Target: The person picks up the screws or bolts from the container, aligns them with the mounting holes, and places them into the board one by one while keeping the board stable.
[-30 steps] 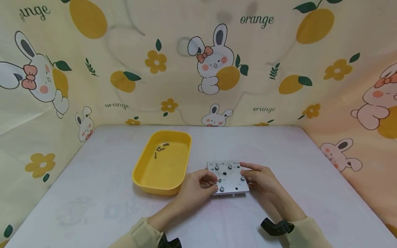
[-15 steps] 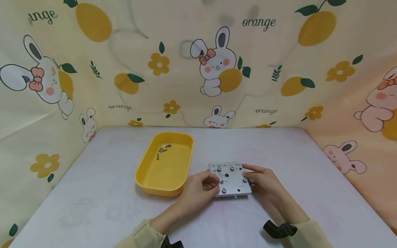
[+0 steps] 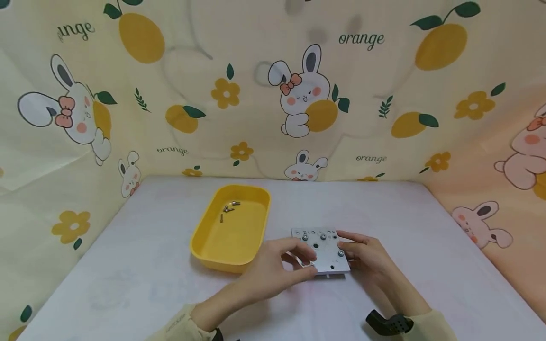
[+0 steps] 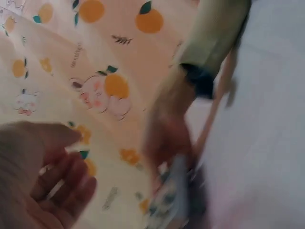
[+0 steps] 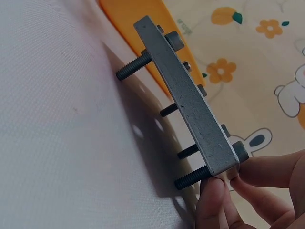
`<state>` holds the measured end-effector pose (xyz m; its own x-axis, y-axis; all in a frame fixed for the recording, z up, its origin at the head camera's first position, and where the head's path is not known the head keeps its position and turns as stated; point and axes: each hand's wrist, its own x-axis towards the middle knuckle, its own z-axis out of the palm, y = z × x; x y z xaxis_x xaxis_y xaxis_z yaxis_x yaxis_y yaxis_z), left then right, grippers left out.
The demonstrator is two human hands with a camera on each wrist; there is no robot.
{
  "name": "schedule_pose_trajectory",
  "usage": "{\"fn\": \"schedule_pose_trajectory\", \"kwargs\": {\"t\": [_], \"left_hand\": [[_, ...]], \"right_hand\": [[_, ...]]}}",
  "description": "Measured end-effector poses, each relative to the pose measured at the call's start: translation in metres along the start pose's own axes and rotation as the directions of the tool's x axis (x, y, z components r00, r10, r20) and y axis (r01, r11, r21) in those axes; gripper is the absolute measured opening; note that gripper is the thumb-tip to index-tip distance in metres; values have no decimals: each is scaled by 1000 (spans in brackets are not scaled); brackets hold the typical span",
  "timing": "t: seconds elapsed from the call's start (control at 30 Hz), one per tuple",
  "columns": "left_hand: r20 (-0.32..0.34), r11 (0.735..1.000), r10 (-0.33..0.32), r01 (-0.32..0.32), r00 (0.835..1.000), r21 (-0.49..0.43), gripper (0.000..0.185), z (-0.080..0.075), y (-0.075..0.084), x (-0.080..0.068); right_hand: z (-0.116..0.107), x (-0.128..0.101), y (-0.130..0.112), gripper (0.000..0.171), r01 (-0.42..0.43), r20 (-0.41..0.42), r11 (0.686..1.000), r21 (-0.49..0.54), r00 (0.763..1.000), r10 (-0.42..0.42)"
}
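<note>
A flat metal plate with several bolts through it is held a little above the table. My right hand grips its right edge. In the right wrist view, the threaded bolt ends stick out from the underside and socket heads stand on the top face. My left hand hovers over the plate's left part, hiding some of it. Its fingers are loosely bent and hold nothing in the left wrist view, where the plate is blurred.
A yellow tray stands on the white table, left of the plate. Several small screws lie in its far part. A patterned cloth hangs behind the table and at both sides.
My left hand has come off the plate's left edge and risen, its thumb and fingers spreading apart. My right hand keeps its grip. The head view has shifted slightly.
</note>
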<state>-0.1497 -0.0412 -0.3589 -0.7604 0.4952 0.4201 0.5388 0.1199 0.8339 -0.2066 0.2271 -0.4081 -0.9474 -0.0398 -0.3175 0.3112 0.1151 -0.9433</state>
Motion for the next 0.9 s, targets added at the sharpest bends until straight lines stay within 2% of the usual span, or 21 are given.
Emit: {"fn": "schedule_pose_trajectory", "kwargs": {"t": [0.07,0.1,0.17,0.23,0.33,0.43,0.5,0.67,0.77,0.9], "left_hand": [[-22,1000,13,-13,1000,-12,19,-18,7,5],[-36,1000,-2,1,999,-16,19,-29,7,8],[-78,998,-62,61,995,-19,21,-55,4,15],[-120,990,-144,144,982,-6,27,-84,-8,22],[-183,958,-285,286,941,-20,34,-123,-33,28],[-222,923,-381,382,897,-41,34,-149,-61,28],[-242,905,-422,423,873,-51,32,-156,-78,28],[-268,869,-476,495,838,4,33,-157,-102,26],[-278,857,-479,512,832,54,35,-154,-110,26],[-260,847,-481,520,837,110,40,-152,-116,29]], "right_hand": [[-1,-1,1,53,5,-9,1000,-6,1000,-5],[-2,-1,1,53,7,-15,1000,-11,1000,-7],[-2,-1,1,53,12,-21,1000,-16,1000,-12],[-3,-2,1,53,12,-18,1000,-15,1000,-12],[-1,-2,1,53,13,-10,1000,-5,1000,-13],[1,-1,2,53,7,-1,1000,12,1000,-7],[1,-1,3,52,-1,-6,1000,17,1000,1],[3,-1,4,51,-4,-22,1000,6,1000,5],[3,-2,2,52,4,-13,1000,15,1000,-4],[2,-1,2,51,5,-16,1000,16,1000,-4]]}}
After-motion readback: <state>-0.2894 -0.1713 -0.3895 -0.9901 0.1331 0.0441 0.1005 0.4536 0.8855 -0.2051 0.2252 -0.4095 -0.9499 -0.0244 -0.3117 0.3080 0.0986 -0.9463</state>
